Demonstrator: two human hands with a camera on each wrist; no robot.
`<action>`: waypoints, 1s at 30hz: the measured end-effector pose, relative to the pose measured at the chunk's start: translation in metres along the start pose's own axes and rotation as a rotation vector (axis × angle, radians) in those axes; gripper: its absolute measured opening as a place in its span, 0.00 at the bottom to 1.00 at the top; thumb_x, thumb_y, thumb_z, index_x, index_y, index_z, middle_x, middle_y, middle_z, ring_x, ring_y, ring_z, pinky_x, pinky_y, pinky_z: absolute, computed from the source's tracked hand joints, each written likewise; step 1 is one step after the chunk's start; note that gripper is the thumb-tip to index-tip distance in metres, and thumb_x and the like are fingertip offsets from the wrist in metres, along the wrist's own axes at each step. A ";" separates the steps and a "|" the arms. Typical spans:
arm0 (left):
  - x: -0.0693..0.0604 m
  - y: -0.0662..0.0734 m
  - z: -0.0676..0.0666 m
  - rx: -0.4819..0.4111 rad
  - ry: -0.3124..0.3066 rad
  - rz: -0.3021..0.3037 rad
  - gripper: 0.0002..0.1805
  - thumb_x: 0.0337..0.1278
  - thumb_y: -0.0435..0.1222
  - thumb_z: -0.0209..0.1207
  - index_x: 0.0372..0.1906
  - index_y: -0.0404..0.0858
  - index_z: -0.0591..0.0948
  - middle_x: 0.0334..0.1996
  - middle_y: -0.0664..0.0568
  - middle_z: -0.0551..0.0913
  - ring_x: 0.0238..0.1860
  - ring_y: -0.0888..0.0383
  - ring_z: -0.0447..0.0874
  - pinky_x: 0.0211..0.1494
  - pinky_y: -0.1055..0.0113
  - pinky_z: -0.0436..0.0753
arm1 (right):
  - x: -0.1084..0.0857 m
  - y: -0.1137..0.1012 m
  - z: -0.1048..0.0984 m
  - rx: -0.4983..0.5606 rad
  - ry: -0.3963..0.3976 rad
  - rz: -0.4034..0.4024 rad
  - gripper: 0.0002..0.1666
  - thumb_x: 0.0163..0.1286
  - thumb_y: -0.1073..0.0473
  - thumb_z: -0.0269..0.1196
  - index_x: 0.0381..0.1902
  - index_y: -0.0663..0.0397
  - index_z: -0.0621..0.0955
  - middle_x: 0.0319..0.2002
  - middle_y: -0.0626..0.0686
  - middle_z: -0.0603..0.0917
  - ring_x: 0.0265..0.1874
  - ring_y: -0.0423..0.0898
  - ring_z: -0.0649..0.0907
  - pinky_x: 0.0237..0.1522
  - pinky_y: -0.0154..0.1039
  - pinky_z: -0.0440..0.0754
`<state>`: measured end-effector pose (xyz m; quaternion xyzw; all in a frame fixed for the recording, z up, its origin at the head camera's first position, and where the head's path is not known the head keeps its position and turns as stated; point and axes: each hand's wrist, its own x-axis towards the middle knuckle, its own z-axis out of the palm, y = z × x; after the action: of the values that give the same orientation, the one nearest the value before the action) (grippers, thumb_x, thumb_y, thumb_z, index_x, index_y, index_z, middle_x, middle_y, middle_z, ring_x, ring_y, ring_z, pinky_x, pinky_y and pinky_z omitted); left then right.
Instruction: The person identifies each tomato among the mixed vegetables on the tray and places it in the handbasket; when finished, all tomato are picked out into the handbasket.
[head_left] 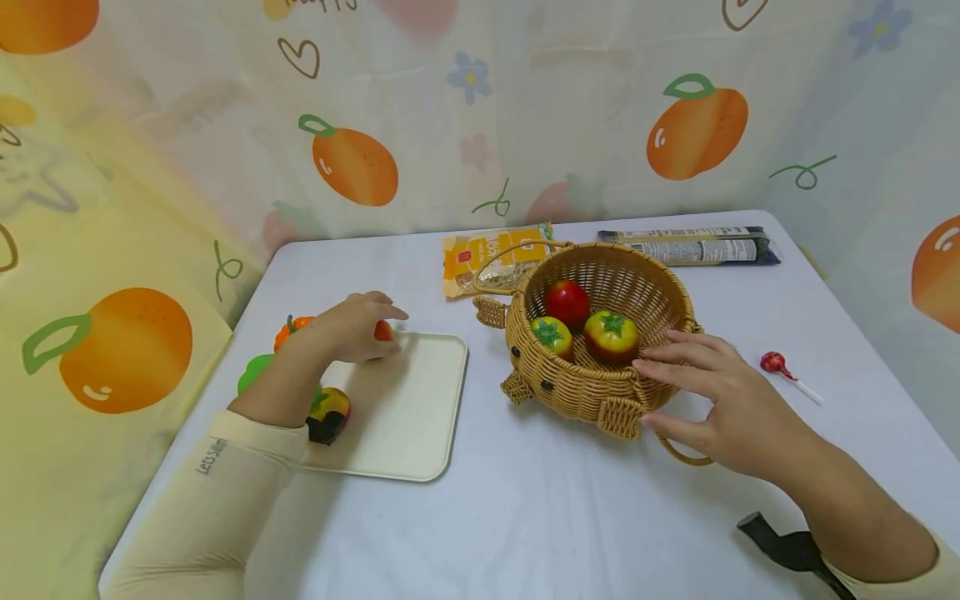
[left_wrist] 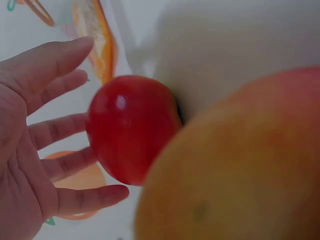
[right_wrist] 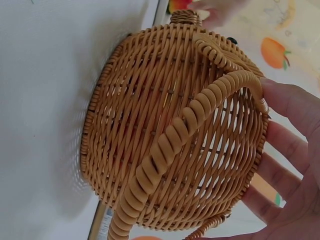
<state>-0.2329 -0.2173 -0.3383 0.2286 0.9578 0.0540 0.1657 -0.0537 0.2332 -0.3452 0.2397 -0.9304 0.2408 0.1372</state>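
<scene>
My left hand (head_left: 351,327) is over the back left of a cream tray (head_left: 420,417), its fingers spread beside a red apple-like fruit (left_wrist: 131,130). In the left wrist view the fingertips reach the fruit's side without curling round it. A yellow-red fruit (head_left: 337,402) lies on the tray nearer the wrist, partly behind something black. With fairly straight fingers, my right hand (head_left: 723,396) rests on the rim of a wicker basket (head_left: 577,400), thumb by its handle (right_wrist: 170,145). Inside sit a red fruit (head_left: 567,303) and two yellow-red fruits (head_left: 611,335) with green tops.
An orange pumpkin-like piece (head_left: 288,331) and a green item (head_left: 255,371) show behind the left arm. At the back lie a yellow food packet (head_left: 459,268) and a long dark package (head_left: 697,248). A lollipop (head_left: 776,364) and a black utensil (head_left: 783,546) are on the right.
</scene>
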 end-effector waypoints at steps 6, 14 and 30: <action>-0.004 -0.007 0.001 0.011 -0.016 -0.032 0.25 0.61 0.38 0.65 0.65 0.40 0.81 0.66 0.38 0.75 0.62 0.36 0.73 0.60 0.47 0.79 | 0.000 0.000 0.000 0.000 -0.007 0.006 0.36 0.49 0.51 0.82 0.59 0.44 0.86 0.59 0.48 0.84 0.68 0.57 0.72 0.56 0.68 0.76; -0.002 -0.010 0.003 0.030 -0.025 0.000 0.23 0.61 0.32 0.65 0.62 0.39 0.84 0.58 0.42 0.81 0.56 0.44 0.77 0.60 0.50 0.80 | 0.000 0.000 0.000 -0.008 -0.003 0.005 0.37 0.48 0.52 0.83 0.58 0.45 0.86 0.59 0.48 0.84 0.67 0.57 0.72 0.56 0.68 0.77; -0.008 0.024 -0.008 -0.027 -0.079 0.037 0.23 0.62 0.32 0.66 0.63 0.42 0.83 0.60 0.44 0.80 0.58 0.45 0.77 0.60 0.51 0.83 | 0.000 -0.001 -0.001 -0.002 -0.015 0.008 0.35 0.51 0.51 0.81 0.59 0.45 0.86 0.60 0.49 0.84 0.68 0.58 0.72 0.57 0.70 0.76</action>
<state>-0.2191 -0.2002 -0.3243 0.2459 0.9452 0.0609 0.2057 -0.0530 0.2333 -0.3444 0.2376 -0.9327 0.2385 0.1294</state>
